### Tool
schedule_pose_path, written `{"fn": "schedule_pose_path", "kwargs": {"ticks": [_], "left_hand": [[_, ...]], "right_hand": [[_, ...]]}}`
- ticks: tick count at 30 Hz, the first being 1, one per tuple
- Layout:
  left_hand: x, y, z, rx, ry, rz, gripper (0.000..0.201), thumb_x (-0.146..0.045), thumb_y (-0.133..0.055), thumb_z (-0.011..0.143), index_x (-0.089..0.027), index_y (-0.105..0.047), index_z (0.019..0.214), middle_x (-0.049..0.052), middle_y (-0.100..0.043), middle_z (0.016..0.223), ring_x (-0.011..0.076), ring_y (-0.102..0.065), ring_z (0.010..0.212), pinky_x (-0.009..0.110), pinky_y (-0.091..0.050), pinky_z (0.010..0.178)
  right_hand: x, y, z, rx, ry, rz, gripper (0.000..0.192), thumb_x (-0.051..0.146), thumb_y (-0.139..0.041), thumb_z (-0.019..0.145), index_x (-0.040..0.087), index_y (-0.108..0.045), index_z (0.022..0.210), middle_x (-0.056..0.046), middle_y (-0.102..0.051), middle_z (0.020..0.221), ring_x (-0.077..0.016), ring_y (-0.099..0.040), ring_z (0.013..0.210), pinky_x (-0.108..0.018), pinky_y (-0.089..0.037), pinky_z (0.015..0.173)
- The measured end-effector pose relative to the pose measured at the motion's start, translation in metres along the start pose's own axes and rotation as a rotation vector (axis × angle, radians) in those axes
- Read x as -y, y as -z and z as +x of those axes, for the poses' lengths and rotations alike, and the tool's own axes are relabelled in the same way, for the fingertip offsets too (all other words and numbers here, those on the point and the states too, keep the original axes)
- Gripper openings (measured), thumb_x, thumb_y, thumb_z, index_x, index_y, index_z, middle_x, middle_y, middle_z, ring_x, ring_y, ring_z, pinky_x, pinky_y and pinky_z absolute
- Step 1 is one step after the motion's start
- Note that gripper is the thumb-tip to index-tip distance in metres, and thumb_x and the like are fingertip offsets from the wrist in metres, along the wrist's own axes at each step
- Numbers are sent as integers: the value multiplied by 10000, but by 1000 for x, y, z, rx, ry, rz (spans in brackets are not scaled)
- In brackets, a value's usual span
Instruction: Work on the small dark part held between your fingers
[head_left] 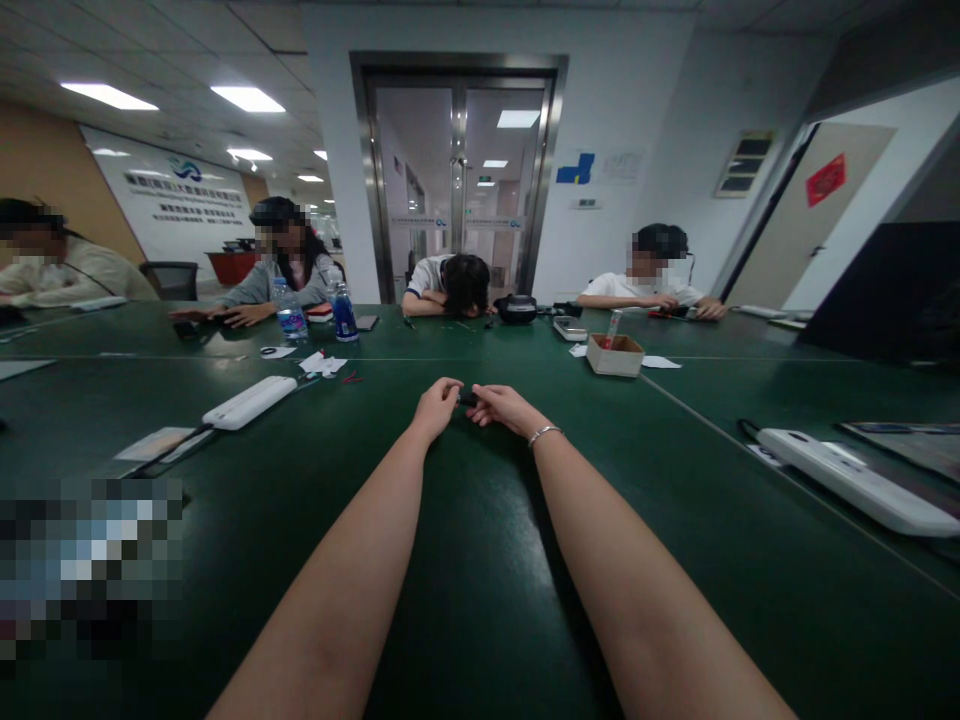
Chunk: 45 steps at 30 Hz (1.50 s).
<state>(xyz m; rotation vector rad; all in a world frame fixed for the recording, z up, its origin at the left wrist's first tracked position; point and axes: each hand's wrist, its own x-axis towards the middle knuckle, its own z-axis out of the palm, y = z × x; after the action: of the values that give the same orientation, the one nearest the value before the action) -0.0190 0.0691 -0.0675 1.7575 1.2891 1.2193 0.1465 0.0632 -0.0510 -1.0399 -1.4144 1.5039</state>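
Power strip [250, 402] far left of small black object, cable trailing on worktop [480, 600]. Left hand [437, 403] curled, fingertips pinching small black object [468, 399] at its left end; right hand [504, 405] pinching right end — likely gripped both sides to steady it. Cardboard box [615, 354] right of object, further back.

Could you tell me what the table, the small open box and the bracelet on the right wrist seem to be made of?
The table looks like dark green lacquered or laminated board: smooth, with soft ceiling-light reflections. The small open box seems plain brown cardboard, matte with thin walls. The bracelet looks like silvery metal, glinting, though too small to be sure. The left hand and right hand meet on a small dark object, material unclear.
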Motion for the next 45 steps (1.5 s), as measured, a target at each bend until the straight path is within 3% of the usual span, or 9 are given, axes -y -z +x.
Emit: {"fn": "schedule_pose_path", "kwargs": {"ticks": [2, 6, 9, 12, 16, 21, 25, 29, 45], "left_hand": [[2, 1, 1, -14, -2, 35, 252, -304, -463, 845, -196, -606, 1022, 28, -611, 783, 133, -579, 691, 219, -438, 575], [7, 2, 4, -49, -2, 72, 242, -304, -462, 846, -208, -609, 1013, 19, -608, 749, 139, -589, 692, 221, -427, 564], [6, 3, 4, -67, -3, 63, 242, -299, -462, 846, -202, -606, 1014, 22, -606, 747, 137, -591, 687, 220, -430, 561], [3, 4, 2, -72, 13, 43, 235, -281, -463, 845, -191, -603, 1010, 27, -599, 738, 135, -587, 669, 211, -431, 536], [0, 4, 0, -52, 40, 8, 230, -270, -460, 847, -183, -594, 1013, 42, -602, 779, 140, -590, 696, 197, -443, 506], [0, 1, 1, -59, 44, -19, 215, -257, -473, 844, -171, -596, 998, 33, -581, 741, 128, -583, 669, 176, -438, 483], [2, 0, 2, -69, 39, -38, 203, -236, -472, 839, -169, -595, 986, 26, -570, 723, 121, -582, 653, 171, -437, 472], [5, 0, 3, -63, 33, -50, 203, -251, -479, 837, -174, -587, 990, 31, -581, 742, 131, -593, 674, 181, -450, 471], [5, -4, 4, 87, 64, -153, 214, -254, -471, 814, -181, -597, 971, -24, -513, 633, 77, -468, 494, 181, -385, 454]], "right_hand": [[1, 0, -1, 6, 33, 6, 78, 126, -625, 841, 97, -576, 894, -60, -635, 716, -108, -624, 538, -162, -518, 456], [2, 0, -2, 15, 63, 38, 382, 49, -707, 742, 145, -534, 1068, -22, -630, 780, -108, -642, 592, -171, -542, 515], [2, -2, -1, 8, 4, -24, 151, 211, -585, 888, 102, -545, 985, -66, -636, 699, -112, -616, 529, -166, -511, 450], [2, -2, 0, 9, 27, -44, 92, 130, -576, 873, 102, -559, 959, -46, -623, 693, -96, -600, 507, -153, -498, 436], [3, -2, -2, 4, 58, 3, 416, 23, -653, 766, 157, -500, 1128, -14, -617, 780, -102, -628, 558, -166, -522, 477], [2, -5, 0, -19, 9, -91, 92, 167, -495, 924, 104, -538, 975, -46, -614, 683, -79, -561, 445, -148, -463, 389], [2, -4, 0, -13, 65, -31, 338, 6, -614, 795, 166, -509, 1073, 11, -612, 738, -74, -586, 481, -147, -490, 425], [0, -4, 2, -30, 10, -77, 67, 184, -536, 912, 127, -529, 947, -31, -627, 646, -91, -569, 447, -156, -471, 394], [-1, 2, -2, -13, 33, 82, 60, 96, -494, 912, 117, -547, 931, -44, -640, 667, -81, -574, 472, -156, -495, 453]]}}
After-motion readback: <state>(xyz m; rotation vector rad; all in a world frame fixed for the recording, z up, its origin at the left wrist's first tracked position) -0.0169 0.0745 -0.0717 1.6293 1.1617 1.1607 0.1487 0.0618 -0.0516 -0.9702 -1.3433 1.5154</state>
